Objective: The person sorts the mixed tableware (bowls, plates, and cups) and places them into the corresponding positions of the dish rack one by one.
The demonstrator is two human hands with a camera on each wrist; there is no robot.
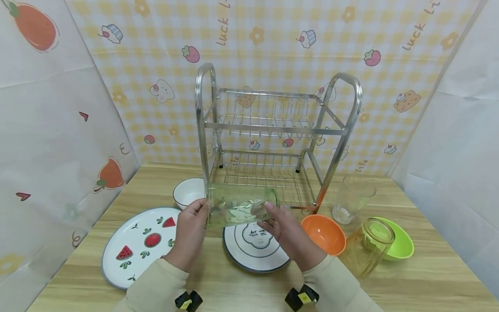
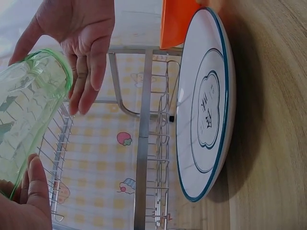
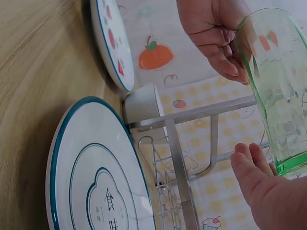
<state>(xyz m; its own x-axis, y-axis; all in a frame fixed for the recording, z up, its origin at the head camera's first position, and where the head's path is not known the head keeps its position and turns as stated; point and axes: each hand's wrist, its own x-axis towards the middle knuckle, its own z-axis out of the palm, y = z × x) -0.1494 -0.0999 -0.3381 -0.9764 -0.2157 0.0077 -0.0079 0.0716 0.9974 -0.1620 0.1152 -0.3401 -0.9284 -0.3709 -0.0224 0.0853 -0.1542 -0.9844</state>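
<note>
A clear green drinking glass (image 1: 238, 203) lies sideways in the air, in front of the metal dish rack (image 1: 274, 129). My left hand (image 1: 191, 234) grips its left end, thumb in front and fingers behind. My right hand (image 1: 290, 234) holds the thicker base end at the right, with the thumb against the glass; in the left wrist view several of this hand's fingers (image 2: 98, 62) extend past the base. Below the glass, a round white plate (image 1: 257, 258) with a dark rim and printed characters lies on the table.
On the left are an oval watermelon-patterned plate (image 1: 136, 234) and a white bowl (image 1: 189, 192). To the right stand an orange bowl (image 1: 323, 234), an amber glass (image 1: 366, 249) upside down, a green bowl (image 1: 401, 240) and a tilted clear glass (image 1: 351, 199). Patterned cloth walls surround the wooden table (image 1: 238, 294).
</note>
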